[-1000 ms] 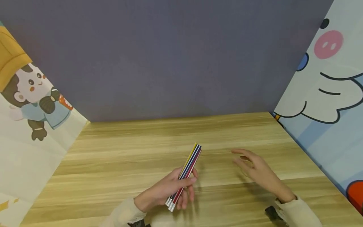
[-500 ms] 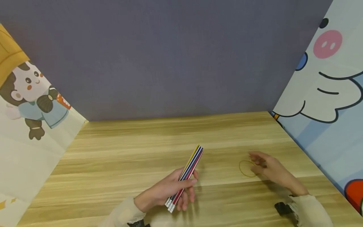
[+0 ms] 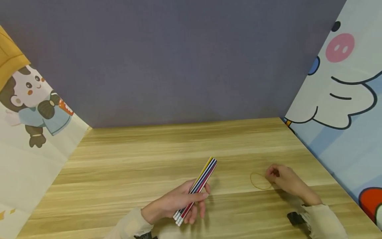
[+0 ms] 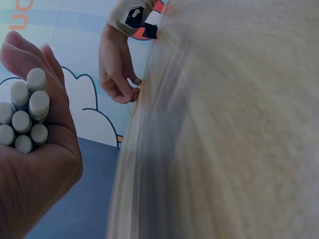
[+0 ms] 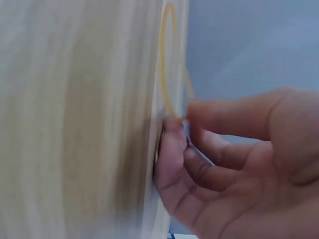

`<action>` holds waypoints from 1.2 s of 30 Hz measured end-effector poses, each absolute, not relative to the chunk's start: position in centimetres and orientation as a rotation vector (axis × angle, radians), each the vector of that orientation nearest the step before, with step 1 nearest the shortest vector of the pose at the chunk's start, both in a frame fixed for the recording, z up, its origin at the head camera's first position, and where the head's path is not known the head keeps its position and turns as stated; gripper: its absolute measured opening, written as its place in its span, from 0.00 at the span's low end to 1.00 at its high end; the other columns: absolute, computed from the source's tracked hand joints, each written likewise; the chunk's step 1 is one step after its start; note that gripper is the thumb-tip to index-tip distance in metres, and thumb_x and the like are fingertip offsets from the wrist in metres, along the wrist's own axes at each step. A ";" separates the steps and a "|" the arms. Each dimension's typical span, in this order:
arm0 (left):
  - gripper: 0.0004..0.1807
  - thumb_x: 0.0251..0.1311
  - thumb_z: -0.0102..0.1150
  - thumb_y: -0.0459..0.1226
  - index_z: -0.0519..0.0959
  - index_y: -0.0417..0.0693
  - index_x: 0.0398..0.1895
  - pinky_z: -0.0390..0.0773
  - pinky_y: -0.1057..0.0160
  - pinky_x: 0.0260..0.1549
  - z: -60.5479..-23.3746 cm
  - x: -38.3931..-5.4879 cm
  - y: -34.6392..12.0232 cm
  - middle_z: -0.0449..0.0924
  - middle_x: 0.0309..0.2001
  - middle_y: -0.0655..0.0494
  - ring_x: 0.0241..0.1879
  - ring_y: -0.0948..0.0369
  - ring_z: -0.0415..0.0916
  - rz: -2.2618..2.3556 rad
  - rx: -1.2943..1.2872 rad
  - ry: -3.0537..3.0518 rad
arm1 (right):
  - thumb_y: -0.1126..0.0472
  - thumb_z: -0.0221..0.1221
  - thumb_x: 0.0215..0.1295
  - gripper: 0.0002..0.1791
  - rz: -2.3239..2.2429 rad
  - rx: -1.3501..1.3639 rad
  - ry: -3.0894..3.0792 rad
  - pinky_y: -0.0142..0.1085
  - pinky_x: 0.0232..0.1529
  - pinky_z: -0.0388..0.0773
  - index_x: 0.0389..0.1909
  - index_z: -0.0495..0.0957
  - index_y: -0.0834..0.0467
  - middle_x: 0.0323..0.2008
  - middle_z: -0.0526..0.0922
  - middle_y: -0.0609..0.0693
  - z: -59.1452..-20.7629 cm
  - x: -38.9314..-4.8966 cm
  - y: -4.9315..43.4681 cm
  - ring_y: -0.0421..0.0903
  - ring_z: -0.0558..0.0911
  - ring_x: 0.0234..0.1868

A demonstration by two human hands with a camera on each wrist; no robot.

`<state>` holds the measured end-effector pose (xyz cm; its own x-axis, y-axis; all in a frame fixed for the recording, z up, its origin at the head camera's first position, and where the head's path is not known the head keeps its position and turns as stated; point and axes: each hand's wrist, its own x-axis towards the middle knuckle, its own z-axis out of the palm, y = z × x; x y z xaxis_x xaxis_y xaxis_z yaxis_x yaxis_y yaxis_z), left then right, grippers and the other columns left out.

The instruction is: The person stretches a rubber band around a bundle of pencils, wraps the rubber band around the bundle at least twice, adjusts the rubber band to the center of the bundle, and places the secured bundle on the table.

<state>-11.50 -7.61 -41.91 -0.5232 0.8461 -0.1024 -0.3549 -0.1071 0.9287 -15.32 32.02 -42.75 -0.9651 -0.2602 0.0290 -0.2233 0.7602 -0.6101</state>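
Left hand and right hand both over a wood-grain table. Working from the left: pale side panel printed with a cartoon figure in a yellow hat and blue clothes. Next, cream left sleeve, a black strap-like piece at its cuff, partly cut off by the near edge. Left hand grips a bundle of slim pencils, thumb laid across the top, fingers half curled, lower ones loose. Bundle slants, far ends to the right; yellow, white, dark blue and red sides visible. Near ends whitish; eight round tips countable from the left wrist. Grey wall stands upright along the table's far edge. Right of the pencils, well apart from them, a thin yellow rubber band, its loop reaching left from the right hand. That hand is mostly closed, thumb and fingertip pinching the band's right side, other fingers bent in. Whether the loop touches the wood, cannot tell. Cream right sleeve nearer. Farthest right, blue-and-white panel with a pink cartoon snout.
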 end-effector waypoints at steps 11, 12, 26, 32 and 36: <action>0.16 0.76 0.47 0.38 0.60 0.35 0.55 0.68 0.70 0.04 -42.2 -11.4 -7.8 0.81 0.23 0.54 0.09 0.68 0.71 1.763 0.610 1.320 | 0.67 0.50 0.76 0.15 -1.435 -0.165 2.651 0.35 0.29 0.83 0.53 0.64 0.75 0.32 0.82 0.58 -42.9 -16.0 32.8 0.45 0.81 0.29; 0.16 0.76 0.47 0.38 0.60 0.35 0.55 0.68 0.70 0.04 -42.2 -11.4 -7.8 0.81 0.23 0.54 0.08 0.68 0.71 1.762 0.609 1.318 | 0.66 0.51 0.76 0.17 -1.459 -0.145 2.632 0.36 0.30 0.83 0.55 0.64 0.75 0.32 0.83 0.59 -42.8 -16.0 32.9 0.45 0.81 0.29; 0.14 0.77 0.46 0.38 0.62 0.38 0.55 0.68 0.70 0.03 -42.1 -11.4 -7.6 0.80 0.23 0.53 0.08 0.67 0.70 1.776 0.618 1.294 | 0.61 0.51 0.78 0.15 -2.060 -0.141 2.176 0.36 0.50 0.84 0.57 0.71 0.65 0.43 0.82 0.51 -42.7 -16.4 33.7 0.44 0.85 0.44; 0.12 0.76 0.46 0.37 0.62 0.39 0.55 0.68 0.70 0.03 -42.2 -11.4 -7.6 0.80 0.22 0.53 0.08 0.67 0.70 1.779 0.625 1.287 | 0.71 0.39 0.80 0.20 -2.418 -0.350 1.608 0.38 0.55 0.82 0.64 0.71 0.59 0.56 0.80 0.52 -42.5 -16.5 34.1 0.48 0.82 0.51; 0.12 0.77 0.45 0.37 0.62 0.39 0.55 0.68 0.70 0.03 -42.3 -11.4 -7.6 0.80 0.22 0.53 0.08 0.68 0.70 1.780 0.628 1.278 | 0.77 0.37 0.77 0.26 -2.431 -0.389 1.581 0.31 0.43 0.84 0.70 0.66 0.59 0.62 0.78 0.51 -42.5 -16.4 34.0 0.48 0.83 0.50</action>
